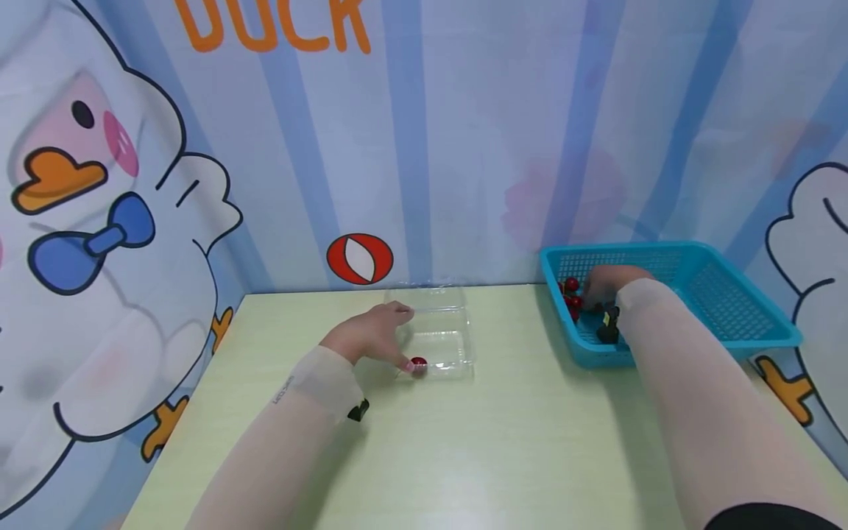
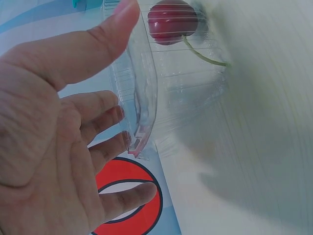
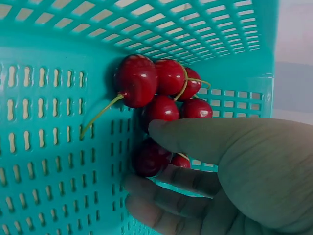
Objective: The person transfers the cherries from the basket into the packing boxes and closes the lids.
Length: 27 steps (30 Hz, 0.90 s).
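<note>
A clear plastic box point(image 1: 433, 346) with its lid folded back lies on the table. My left hand point(image 1: 371, 335) rests along its left edge, thumb near the front corner and fingers spread toward the back. One red cherry point(image 2: 172, 22) with a green stem sits inside the box, close to the left thumb. Down in the blue basket point(image 1: 669, 254), my right hand point(image 3: 234, 176) has thumb and fingers around a dark red cherry point(image 3: 150, 157). Several more cherries point(image 3: 136, 81), some with stems, cluster beside it against the basket wall.
The basket stands at the back right of the pale wooden table point(image 1: 503, 442). Behind the table hangs a printed backdrop point(image 1: 464, 147) with duck drawings. Black wrist-camera pieces point(image 1: 358, 411) show at both wrists.
</note>
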### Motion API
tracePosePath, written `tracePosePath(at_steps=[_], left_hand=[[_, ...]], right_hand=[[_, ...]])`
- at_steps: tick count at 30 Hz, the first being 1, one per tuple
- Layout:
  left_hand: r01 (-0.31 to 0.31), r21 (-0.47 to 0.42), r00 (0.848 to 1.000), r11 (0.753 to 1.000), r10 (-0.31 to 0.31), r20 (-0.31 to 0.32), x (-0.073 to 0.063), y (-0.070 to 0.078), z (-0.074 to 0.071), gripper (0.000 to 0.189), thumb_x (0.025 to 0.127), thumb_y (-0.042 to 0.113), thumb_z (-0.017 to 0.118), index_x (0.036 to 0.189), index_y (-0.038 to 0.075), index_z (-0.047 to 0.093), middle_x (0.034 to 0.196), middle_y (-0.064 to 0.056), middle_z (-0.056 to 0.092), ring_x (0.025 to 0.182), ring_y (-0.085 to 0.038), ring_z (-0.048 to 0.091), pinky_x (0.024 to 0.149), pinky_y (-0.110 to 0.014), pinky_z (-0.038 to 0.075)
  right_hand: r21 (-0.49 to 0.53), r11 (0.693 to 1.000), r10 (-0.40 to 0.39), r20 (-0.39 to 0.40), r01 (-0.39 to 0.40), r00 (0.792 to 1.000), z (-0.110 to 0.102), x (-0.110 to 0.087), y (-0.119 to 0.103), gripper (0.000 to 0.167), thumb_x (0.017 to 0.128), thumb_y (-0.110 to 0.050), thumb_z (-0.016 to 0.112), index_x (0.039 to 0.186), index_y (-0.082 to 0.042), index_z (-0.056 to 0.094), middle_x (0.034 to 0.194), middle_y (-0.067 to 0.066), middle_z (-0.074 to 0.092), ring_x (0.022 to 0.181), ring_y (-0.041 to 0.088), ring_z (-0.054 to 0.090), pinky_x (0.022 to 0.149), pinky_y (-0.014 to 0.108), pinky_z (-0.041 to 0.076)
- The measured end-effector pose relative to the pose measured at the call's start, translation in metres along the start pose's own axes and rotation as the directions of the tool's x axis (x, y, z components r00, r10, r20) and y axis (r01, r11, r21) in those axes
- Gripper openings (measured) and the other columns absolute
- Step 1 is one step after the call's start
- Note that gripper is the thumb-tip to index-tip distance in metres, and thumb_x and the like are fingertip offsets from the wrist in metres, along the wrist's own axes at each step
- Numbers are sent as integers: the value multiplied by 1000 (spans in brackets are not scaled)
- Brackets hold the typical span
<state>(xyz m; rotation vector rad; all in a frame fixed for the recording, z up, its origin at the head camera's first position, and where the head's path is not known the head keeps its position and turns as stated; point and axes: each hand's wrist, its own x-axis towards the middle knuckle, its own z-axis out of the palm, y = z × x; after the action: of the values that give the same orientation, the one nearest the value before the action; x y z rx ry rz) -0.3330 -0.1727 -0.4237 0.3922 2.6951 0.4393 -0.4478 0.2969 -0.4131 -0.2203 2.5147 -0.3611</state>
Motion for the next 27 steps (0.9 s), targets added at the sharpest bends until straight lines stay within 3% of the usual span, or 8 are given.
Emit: tracePosePath(at_steps=[5, 13, 19, 22, 27], left_hand=[[6, 0, 1000, 1000, -6, -3, 0, 1, -1, 110, 88, 43, 99, 178, 22, 40, 187, -6, 32, 174, -36, 28, 133, -70, 41], [1, -5, 1000, 1000, -1, -9, 2, 0, 2, 111, 87, 42, 100, 178, 21, 41, 187, -5, 32, 174, -36, 27, 134, -68, 41], [4, 4, 1000, 1000, -4, -8, 2, 1, 2, 112, 86, 43, 101, 178, 21, 41, 187, -5, 33, 174, -36, 29, 133, -68, 42], [9, 9, 1000, 1000, -9, -7, 1, 2, 2, 111, 87, 42, 100, 178, 21, 41, 187, -6, 32, 174, -36, 29, 133, -69, 42], [17, 11, 1000, 1000, -17, -7, 1, 3, 1, 111, 87, 41, 100, 178, 22, 41, 187, -6, 32, 173, -37, 29, 132, -69, 43]], right_hand=[[-35, 999, 13, -18, -13, 1000, 0, -6, -2, 41, 107, -13, 68, 71, -22, 52, 66, -5, 44, 62, 14, 43, 63, 34, 44], [-20, 999, -35, -45, 34, 998, -4, -13, -4, 43, 106, -6, 62, 67, -22, 50, 62, -6, 38, 59, 12, 32, 60, 32, 40], [25, 996, -88, -85, 91, 992, -17, -25, -11, 37, 108, -6, 55, 72, -17, 53, 65, -3, 44, 63, 15, 39, 65, 36, 48], [74, 991, -98, -120, 108, 988, -24, -30, -16, 34, 110, -9, 54, 77, -18, 55, 68, -3, 46, 70, 17, 43, 70, 38, 51], [78, 984, -138, -218, 158, 966, -34, -38, -26, 34, 110, -11, 53, 77, -15, 60, 65, -2, 48, 66, 17, 45, 70, 38, 53]])
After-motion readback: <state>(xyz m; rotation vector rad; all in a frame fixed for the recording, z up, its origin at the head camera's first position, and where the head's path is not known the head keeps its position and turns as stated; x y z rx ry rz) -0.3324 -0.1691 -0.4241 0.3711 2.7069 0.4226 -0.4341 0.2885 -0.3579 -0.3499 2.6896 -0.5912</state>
